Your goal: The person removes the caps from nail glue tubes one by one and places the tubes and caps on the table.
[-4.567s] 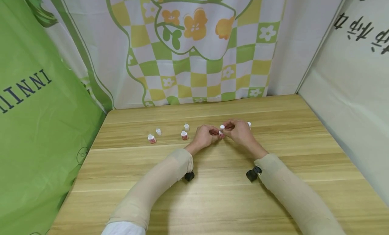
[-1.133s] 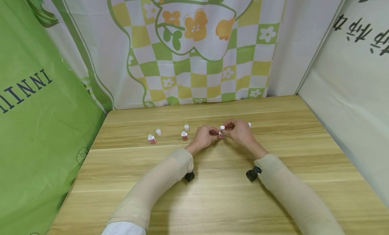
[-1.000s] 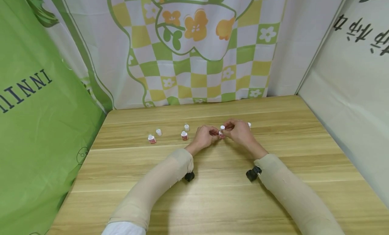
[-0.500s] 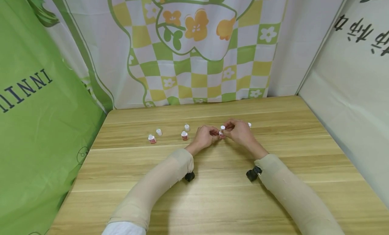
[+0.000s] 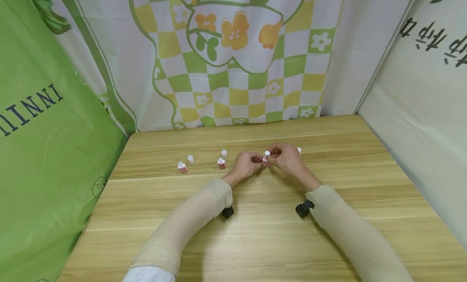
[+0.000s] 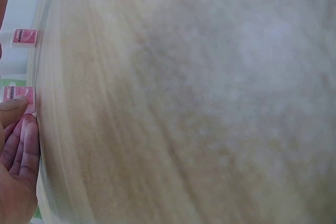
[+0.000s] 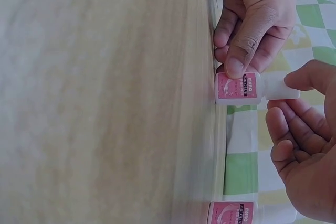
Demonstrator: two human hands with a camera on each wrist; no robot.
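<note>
Bottle [image 7: 239, 88] stands upright on the table [image 5: 255, 233], toward the far side, between the two hands. The left hand [image 5: 243, 164] holds the body, thumb against its side. The right hand [image 5: 288, 158] pinches the cap [image 7: 283, 92] between thumb and fingers. This division of grip probably serves to stop the body from turning or tipping while the cap is handled: the body is small and would likely give little resistance by itself.

Left bottle [image 5: 183, 167] and middle bottle [image 5: 221, 163] each stand with a loose cap, [image 5: 191, 159] and [image 5: 224, 153] respectively, just behind. The pairing presumably keeps each cap matched to its bottle. The spaced row appears to leave finger room around each unit.

View differences: the head view gives the whole row, but the hands cover much of the held bottle and leave only the white top of the far-right bottle [image 7: 231, 213] visible. The right wrist view shows the pink labels, the cap pinch and the far-right body. The left wrist view shows the left thumb overlapping the label. No view settles whether the held cap is fully seated.
</note>
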